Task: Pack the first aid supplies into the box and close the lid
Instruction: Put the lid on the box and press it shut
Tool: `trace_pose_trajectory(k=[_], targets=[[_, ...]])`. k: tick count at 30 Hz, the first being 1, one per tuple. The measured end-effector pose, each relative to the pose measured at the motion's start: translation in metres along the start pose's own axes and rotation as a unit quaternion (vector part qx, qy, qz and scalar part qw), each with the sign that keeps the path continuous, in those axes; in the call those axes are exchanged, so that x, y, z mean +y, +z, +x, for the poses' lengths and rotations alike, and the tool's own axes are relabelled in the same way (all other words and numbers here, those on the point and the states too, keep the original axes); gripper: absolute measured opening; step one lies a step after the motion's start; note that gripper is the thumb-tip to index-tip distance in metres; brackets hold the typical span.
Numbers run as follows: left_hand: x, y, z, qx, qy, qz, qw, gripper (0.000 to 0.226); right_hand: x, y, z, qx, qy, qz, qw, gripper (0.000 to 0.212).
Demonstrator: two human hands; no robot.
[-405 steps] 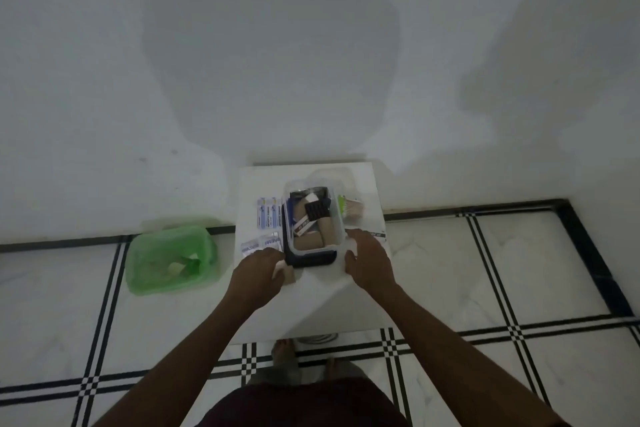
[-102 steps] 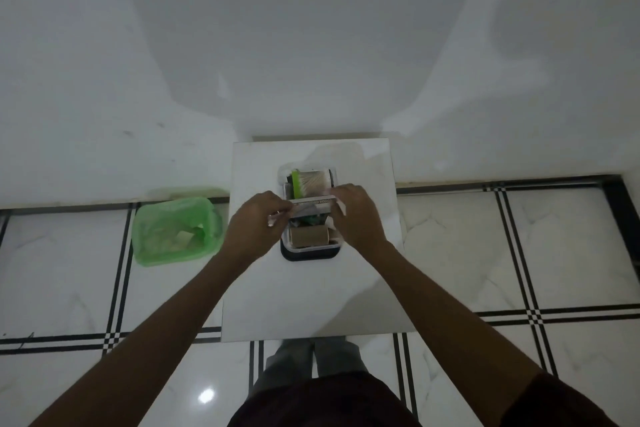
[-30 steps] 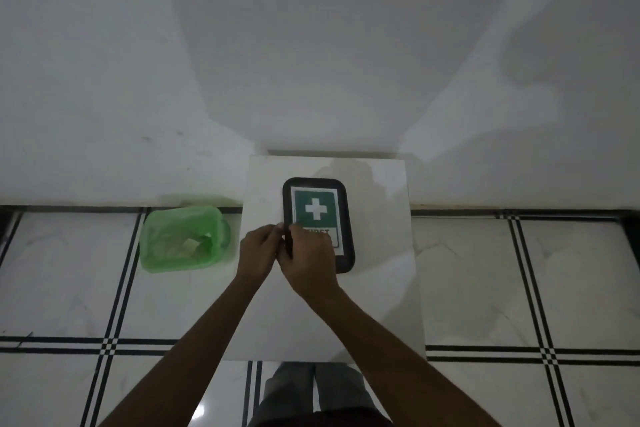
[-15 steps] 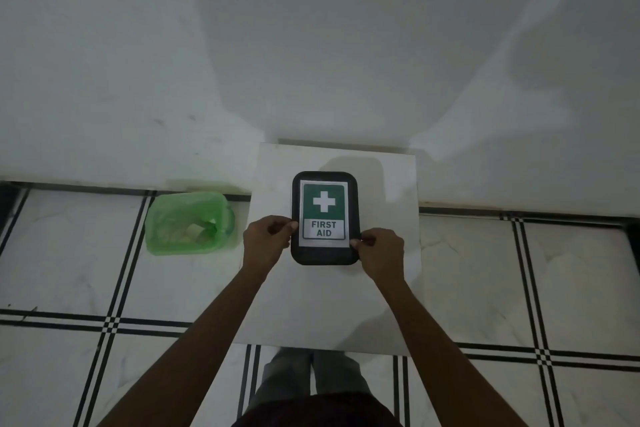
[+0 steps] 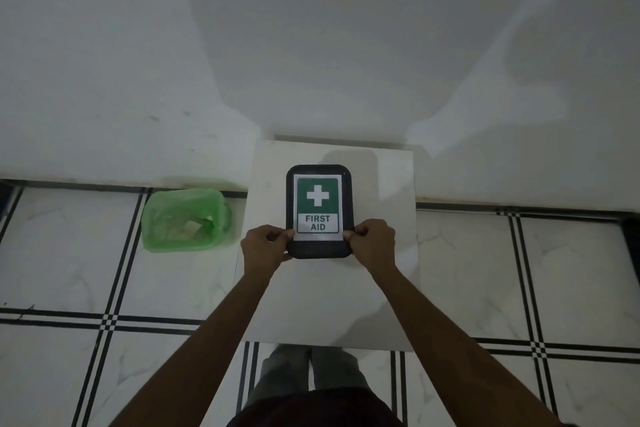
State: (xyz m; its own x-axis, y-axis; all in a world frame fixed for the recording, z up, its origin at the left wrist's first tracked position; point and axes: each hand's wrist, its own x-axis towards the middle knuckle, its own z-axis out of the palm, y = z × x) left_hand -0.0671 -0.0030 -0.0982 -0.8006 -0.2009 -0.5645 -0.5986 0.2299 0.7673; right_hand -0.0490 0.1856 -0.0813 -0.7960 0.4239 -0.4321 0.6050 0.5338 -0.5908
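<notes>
The first aid box (image 5: 319,210) stands on a small white table (image 5: 332,295), with its black lid on top. The lid carries a green label with a white cross and the words FIRST AID. My left hand (image 5: 265,246) grips the lid's near left corner, thumb on top. My right hand (image 5: 372,243) grips the near right corner the same way. The supplies are hidden under the lid.
A green bin (image 5: 185,220) lined with a green bag, holding scraps of paper, stands on the tiled floor left of the table. A white wall rises right behind the table. My legs show below the table's near edge.
The open box of supplies now has its lid on. In the last second my right hand moved from the lid's left side to its near right corner; both hands now hold the near corners.
</notes>
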Motion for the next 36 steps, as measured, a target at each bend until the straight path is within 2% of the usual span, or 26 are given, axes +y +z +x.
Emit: trace_pose_trajectory(k=[4, 7, 9, 11, 15, 17, 19, 20, 21, 24, 28, 33, 36], targets=[[0.004, 0.001, 0.008, -0.028, -0.054, 0.022, 0.998, 0.015, -0.003, -0.006, 0.007, -0.050, -0.008, -0.015, 0.999, 0.024], [0.013, 0.014, 0.012, -0.009, -0.017, 0.040, 0.999, 0.019, -0.014, -0.005, 0.019, -0.077, -0.031, 0.002, 0.997, 0.034], [0.027, 0.025, 0.017, 0.025, 0.041, 0.063, 0.997, 0.033, -0.028, -0.001, 0.031, -0.047, -0.047, 0.068, 0.995, 0.037], [0.037, 0.036, 0.026, 0.051, 0.063, 0.085, 0.993, 0.044, -0.036, 0.009, 0.042, 0.012, -0.051, 0.122, 0.991, 0.030], [0.034, 0.046, 0.043, 0.084, 0.066, 0.111, 0.988, 0.050, -0.027, 0.033, 0.053, 0.080, -0.012, 0.184, 0.980, 0.027], [0.029, 0.049, 0.046, 0.088, 0.102, 0.137, 0.981, 0.043, -0.022, 0.041, 0.057, 0.092, -0.036, 0.187, 0.977, 0.022], [0.029, 0.051, 0.046, 0.094, 0.159, 0.163, 0.969, 0.034, -0.024, 0.045, 0.058, 0.112, -0.066, 0.146, 0.981, 0.016], [0.028, 0.052, 0.049, 0.103, 0.202, 0.192, 0.955, 0.036, -0.025, 0.049, 0.059, 0.124, -0.080, 0.107, 0.983, 0.014], [0.027, 0.053, 0.050, 0.107, 0.244, 0.231, 0.936, 0.044, -0.027, 0.051, 0.058, 0.134, -0.100, 0.052, 0.985, 0.021], [0.024, 0.051, 0.057, 0.053, 0.306, 0.328, 0.892, 0.060, -0.028, 0.055, 0.058, 0.100, -0.211, -0.125, 0.964, 0.074], [0.025, 0.050, 0.059, -0.001, 0.286, 0.357, 0.889, 0.062, -0.026, 0.056, 0.064, 0.066, -0.240, -0.142, 0.958, 0.082], [0.027, 0.051, 0.058, -0.014, 0.266, 0.385, 0.883, 0.066, -0.024, 0.054, 0.073, 0.036, -0.254, -0.147, 0.955, 0.080], [0.028, 0.052, 0.059, -0.017, 0.260, 0.371, 0.891, 0.068, -0.020, 0.054, 0.078, 0.037, -0.266, -0.160, 0.950, 0.077]])
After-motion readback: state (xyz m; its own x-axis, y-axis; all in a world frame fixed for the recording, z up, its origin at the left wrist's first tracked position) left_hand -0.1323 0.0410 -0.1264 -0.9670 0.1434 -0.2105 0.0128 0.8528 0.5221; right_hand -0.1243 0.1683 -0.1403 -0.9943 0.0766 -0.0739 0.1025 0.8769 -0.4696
